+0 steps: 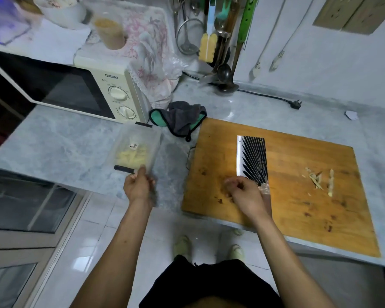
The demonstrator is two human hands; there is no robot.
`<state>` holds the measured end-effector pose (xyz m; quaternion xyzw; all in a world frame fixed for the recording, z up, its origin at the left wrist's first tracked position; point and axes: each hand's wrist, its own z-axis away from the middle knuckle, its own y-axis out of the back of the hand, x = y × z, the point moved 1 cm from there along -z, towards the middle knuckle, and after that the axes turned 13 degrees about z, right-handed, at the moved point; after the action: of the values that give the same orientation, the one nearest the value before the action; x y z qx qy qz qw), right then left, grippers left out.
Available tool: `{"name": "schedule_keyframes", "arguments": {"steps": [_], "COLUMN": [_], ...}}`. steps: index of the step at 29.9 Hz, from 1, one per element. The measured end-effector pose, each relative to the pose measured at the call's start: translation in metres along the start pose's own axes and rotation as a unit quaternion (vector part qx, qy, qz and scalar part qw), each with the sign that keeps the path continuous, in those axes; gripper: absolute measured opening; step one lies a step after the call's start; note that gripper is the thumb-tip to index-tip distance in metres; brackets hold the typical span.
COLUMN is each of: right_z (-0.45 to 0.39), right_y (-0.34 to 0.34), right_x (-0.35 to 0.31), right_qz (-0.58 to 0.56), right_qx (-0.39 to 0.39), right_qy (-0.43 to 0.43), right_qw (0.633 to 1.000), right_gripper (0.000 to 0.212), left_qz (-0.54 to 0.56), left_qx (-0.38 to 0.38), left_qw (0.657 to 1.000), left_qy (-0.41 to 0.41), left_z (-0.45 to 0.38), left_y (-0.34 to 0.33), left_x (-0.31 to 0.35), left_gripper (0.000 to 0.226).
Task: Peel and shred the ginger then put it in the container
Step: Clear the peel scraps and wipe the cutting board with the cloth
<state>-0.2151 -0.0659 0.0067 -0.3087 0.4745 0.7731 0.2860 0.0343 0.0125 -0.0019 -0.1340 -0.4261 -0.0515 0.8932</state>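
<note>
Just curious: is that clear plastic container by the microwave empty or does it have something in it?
Not empty: pale yellow ginger shreds lie in the container, whose near edge the left hand grips.

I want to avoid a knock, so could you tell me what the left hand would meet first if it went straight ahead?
The left hand already holds the container at its near edge; beyond it, probably the microwave, though depth is unclear.

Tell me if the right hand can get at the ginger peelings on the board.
Probably yes: the right hand hovers over the cutting board, and bare board lies between it and the peelings.
</note>
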Motion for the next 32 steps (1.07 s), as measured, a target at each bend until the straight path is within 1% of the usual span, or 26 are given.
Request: {"name": "schedule_keyframes", "arguments": {"steps": [2, 4, 7, 9, 11, 12, 14, 15, 17, 19, 21, 22, 24, 27, 28, 30, 32], "right_z": [-0.004, -0.008, -0.016, -0.024, -0.033, -0.039, -0.051, -0.057, -0.069, -0.079, -0.091, -0.099, -0.115, -0.131, -0.135, -0.14, -0.146], "right_y": [-0.001, 0.004, 0.025, 0.045, 0.069, 0.08, 0.103, 0.114, 0.136, 0.157, 0.174, 0.181, 0.197, 0.226, 0.236, 0.251, 0.262], "right_x": [-0.006, -0.013, -0.024, -0.03, -0.033, -0.033, -0.031, -0.029, -0.02, -0.015, -0.011, -0.008, -0.005, 0.0, 0.003, 0.011, 0.02], "right_qz": [-0.004, -0.01, -0.038, -0.059, -0.027, 0.002, 0.046, 0.056, 0.053, 0.047, 0.03, 0.029, 0.03, -0.031, -0.036, -0.037, -0.033], "right_qx": [-0.015, -0.017, 0.005, 0.007, 0.01, 0.019, 0.041, 0.051, 0.058, 0.063, 0.067, 0.07, 0.067, 0.057, 0.056, 0.051, 0.051], "right_qy": [0.01, 0.011, 0.006, 0.019, 0.045, 0.056, 0.068, 0.066, 0.047, 0.037, 0.03, 0.028, 0.028, 0.01, 0.008, 0.008, 0.006], "right_qw": [1.0, 1.0, 0.999, 0.998, 0.999, 0.998, 0.996, 0.995, 0.996, 0.996, 0.997, 0.997, 0.997, 0.998, 0.998, 0.998, 0.998], "right_gripper": [0.016, 0.018, 0.023, 0.024, 0.031, 0.03, 0.017, 0.013, 0.017, 0.016, 0.009, 0.009, 0.022, 0.041, 0.043, 0.038, 0.03], "left_qz": [0.009, 0.005, -0.054, -0.109, -0.154, -0.174, -0.212, -0.232, -0.267, -0.298, -0.301, -0.3, -0.309, -0.342, -0.34, -0.331, -0.348], "left_qx": [-0.045, -0.102, -0.201, -0.261, -0.31, -0.335, -0.375, -0.386, -0.386, -0.362, -0.349, -0.34, -0.316, -0.264, -0.246, -0.216, -0.207], "left_qw": [0.999, 0.995, 0.978, 0.959, 0.938, 0.926, 0.902, 0.893, 0.882, 0.879, 0.885, 0.89, 0.894, 0.893, 0.898, 0.906, 0.897], "left_qy": [-0.002, 0.003, 0.001, -0.004, 0.004, 0.01, 0.013, 0.001, -0.05, -0.093, -0.072, -0.058, -0.074, -0.125, -0.133, -0.153, -0.175], "left_z": [0.003, 0.01, 0.022, 0.03, 0.038, 0.042, 0.05, 0.055, 0.065, 0.071, 0.078, 0.079, 0.079, 0.078, 0.074, 0.066, 0.06], "left_y": [0.001, 0.001, -0.009, -0.025, -0.047, -0.059, -0.084, -0.097, -0.125, -0.155, -0.187, -0.204, -0.237, -0.285, -0.3, -0.328, -0.352], "left_x": [-0.003, -0.007, -0.012, -0.012, -0.009, -0.008, -0.007, -0.009, -0.013, -0.023, -0.036, -0.044, -0.06, -0.075, -0.079, -0.083, -0.085], "left_gripper": [0.036, 0.034, 0.031, 0.03, 0.026, 0.024, 0.023, 0.023, 0.02, 0.019, 0.01, 0.008, 0.014, 0.017, 0.022, 0.03, 0.032]}}
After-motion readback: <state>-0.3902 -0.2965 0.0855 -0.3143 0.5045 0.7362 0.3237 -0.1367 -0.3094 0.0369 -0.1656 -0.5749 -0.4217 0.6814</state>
